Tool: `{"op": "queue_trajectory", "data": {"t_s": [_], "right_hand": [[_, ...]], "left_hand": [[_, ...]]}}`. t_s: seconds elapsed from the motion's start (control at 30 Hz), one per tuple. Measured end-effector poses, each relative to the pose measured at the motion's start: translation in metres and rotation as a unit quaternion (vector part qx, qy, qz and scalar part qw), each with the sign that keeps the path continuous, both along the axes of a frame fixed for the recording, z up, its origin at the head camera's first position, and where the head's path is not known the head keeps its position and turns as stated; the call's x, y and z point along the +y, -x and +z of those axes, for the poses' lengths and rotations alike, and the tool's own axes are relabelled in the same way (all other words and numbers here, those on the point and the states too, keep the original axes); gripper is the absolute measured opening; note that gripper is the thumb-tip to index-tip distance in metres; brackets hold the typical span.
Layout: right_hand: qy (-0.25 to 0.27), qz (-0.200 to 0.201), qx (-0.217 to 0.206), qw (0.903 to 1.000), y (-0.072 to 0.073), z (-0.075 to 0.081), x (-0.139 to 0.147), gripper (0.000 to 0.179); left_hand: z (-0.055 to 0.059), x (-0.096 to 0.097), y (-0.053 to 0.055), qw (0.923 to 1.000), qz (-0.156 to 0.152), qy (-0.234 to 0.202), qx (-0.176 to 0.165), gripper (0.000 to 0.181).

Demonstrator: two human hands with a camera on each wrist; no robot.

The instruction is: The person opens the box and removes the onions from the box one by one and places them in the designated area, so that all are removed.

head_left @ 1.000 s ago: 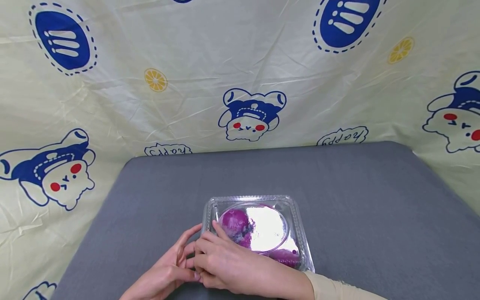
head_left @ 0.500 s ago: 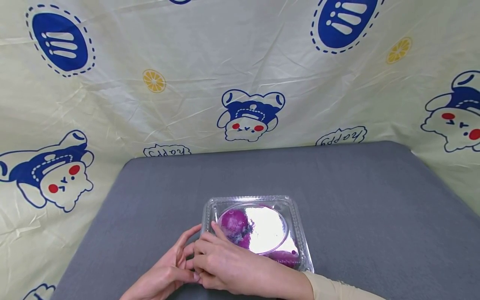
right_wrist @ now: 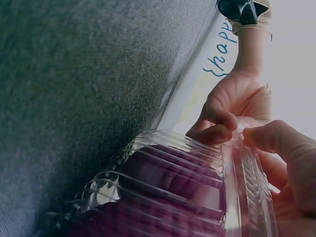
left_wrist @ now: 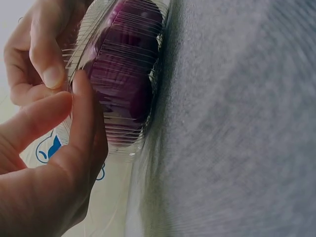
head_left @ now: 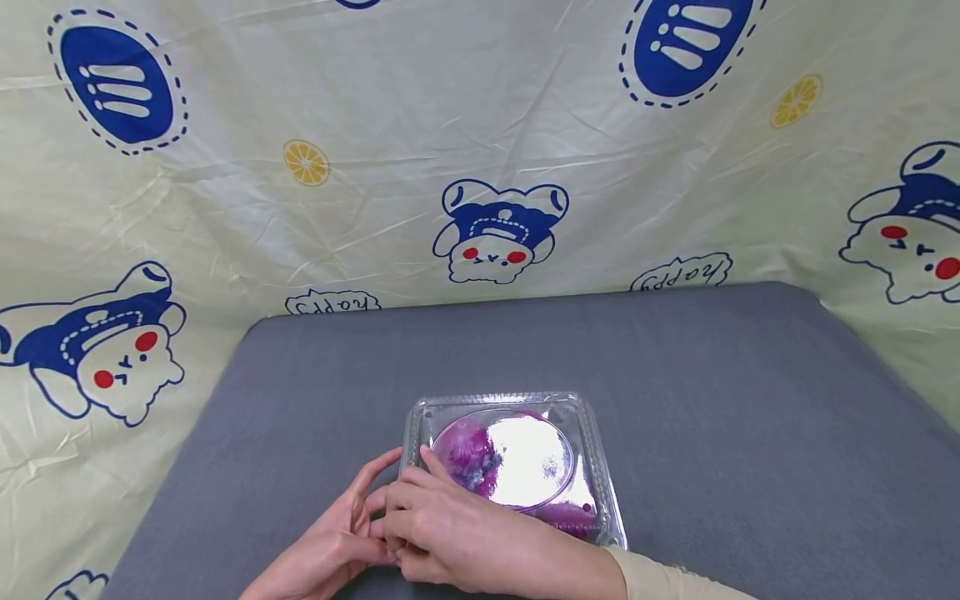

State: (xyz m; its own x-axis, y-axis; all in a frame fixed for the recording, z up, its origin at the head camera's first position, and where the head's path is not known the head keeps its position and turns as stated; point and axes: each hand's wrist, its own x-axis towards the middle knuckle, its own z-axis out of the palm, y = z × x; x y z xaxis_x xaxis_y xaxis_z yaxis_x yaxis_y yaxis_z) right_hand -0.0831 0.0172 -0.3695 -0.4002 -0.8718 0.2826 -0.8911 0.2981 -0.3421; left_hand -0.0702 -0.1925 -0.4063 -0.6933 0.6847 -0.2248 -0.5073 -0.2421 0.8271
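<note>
A clear plastic clamshell box (head_left: 609, 492) lies on the grey surface with round purple things (head_left: 467, 450) inside, their kind unclear through the glare. At its near left corner my left hand (head_left: 326, 542) pinches the rim between thumb and forefinger. My right hand (head_left: 457, 533) reaches across the box's front and grips the same corner, its thumb (right_wrist: 261, 138) against the rim and one finger lying on the lid. The fingertips of both hands nearly meet there. From the left wrist, the ribbed side wall and several purple shapes (left_wrist: 121, 94) show; the right forearm covers the box's front in the head view.
The grey padded table (head_left: 697, 400) extends behind and to both sides of the box. A pale printed cloth (head_left: 375, 200) with blue cartoon figures hangs behind the table and along its sides.
Both hands keep their hold on the box corner. The right fingers have shifted very slightly left, and the glare over the purple thing under the lid has changed a little.
</note>
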Motion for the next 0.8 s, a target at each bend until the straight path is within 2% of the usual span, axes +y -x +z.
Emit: {"op": "queue_trajectory", "data": {"t_s": [0.27, 0.47, 0.67, 0.8], "right_hand": [[0.019, -0.012, 0.036, 0.9991, -0.0018, 0.0042, 0.0002, 0.014], [0.031, -0.014, 0.064, 0.9973, -0.0034, 0.0061, 0.0000, 0.017], [0.037, -0.021, 0.123, 0.9914, -0.0047, 0.0073, 0.0003, 0.015], [0.034, -0.026, 0.158, 0.9866, -0.0061, 0.0088, 0.0055, 0.023]], "left_hand": [[0.0006, -0.0016, -0.0003, 0.9997, 0.000, -0.023, -0.007, 0.100], [0.0018, -0.0016, 0.0003, 0.9998, 0.012, -0.008, -0.011, 0.095], [0.0005, -0.0010, -0.0002, 0.9998, 0.020, -0.001, -0.007, 0.094], [-0.0001, -0.0008, -0.0008, 0.9997, 0.022, -0.015, 0.001, 0.095]]}}
